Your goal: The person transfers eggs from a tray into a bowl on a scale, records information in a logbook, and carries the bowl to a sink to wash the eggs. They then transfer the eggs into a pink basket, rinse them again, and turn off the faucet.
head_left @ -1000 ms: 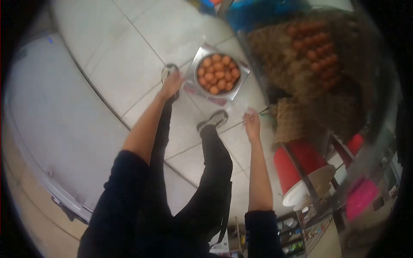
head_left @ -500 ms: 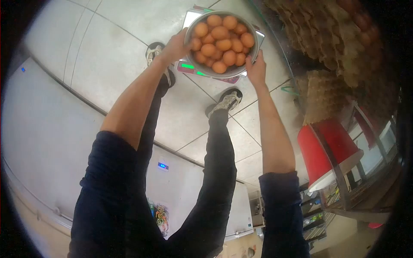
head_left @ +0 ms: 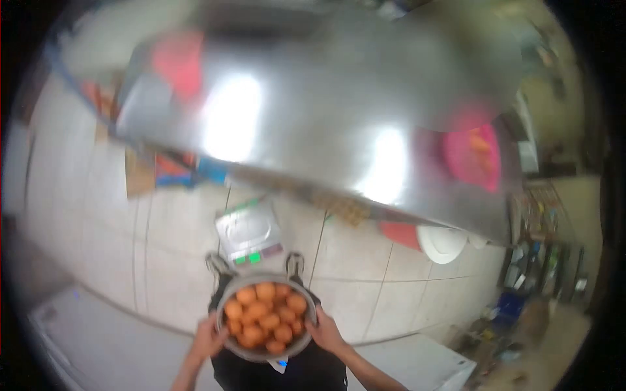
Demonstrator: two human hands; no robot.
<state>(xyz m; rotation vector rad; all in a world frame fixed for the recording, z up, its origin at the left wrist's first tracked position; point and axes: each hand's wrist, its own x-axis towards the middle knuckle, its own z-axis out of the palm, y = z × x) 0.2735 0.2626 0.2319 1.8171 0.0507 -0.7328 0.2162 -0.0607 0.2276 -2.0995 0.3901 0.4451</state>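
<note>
A round metal bowl (head_left: 230,348) full of brown eggs (head_left: 268,319) is held up close in front of my legs. My left hand (head_left: 208,335) grips its left rim, and my right hand (head_left: 326,331) is wrapped on its right rim. Just beyond the bowl, on the tiled floor, stands a digital scale (head_left: 248,228) with a bare metal platform and a lit green display. My shoes show on either side between the scale and the bowl. The picture is somewhat blurred by motion.
A large shiny steel table (head_left: 313,117) spans the view ahead. On its right end sits a pink basket (head_left: 471,156) with orange things in it; a pink item (head_left: 179,65) lies at the left. White freezers (head_left: 117,345) stand behind me. A white round container (head_left: 442,243) is under the table.
The bowl of eggs has been lifted off the scale and brought toward my body in both hands. My view has swung up, so the steel table now shows.
</note>
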